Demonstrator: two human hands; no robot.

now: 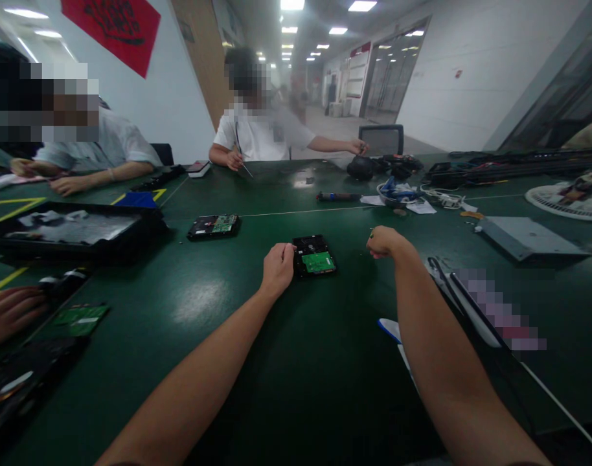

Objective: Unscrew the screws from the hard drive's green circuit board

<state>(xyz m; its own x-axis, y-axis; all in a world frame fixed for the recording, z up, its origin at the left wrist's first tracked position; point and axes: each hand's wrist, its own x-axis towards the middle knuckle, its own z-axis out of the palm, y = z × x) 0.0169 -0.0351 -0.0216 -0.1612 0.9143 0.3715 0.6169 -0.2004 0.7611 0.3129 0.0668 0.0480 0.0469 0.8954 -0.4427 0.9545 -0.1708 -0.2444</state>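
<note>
A hard drive (318, 261) lies on the green tabletop in front of me, its green circuit board facing up. At its left edge is my left hand (278, 266), its fingers curled closed against the drive's side. My right hand (386, 241) is closed to the right of the drive, apart from it and just above the table. A tiny yellowish bit shows at its fingertips, too small to name. Farther left rests a second hard drive (213, 226), also with its board up.
A black tray (72, 230) stands at left, near a co-worker's hand (14, 317) and a loose circuit board (75, 320). At right are a grey metal box (532, 236), a white fan grille (568, 202) and cables (403, 193). Two people sit across the table.
</note>
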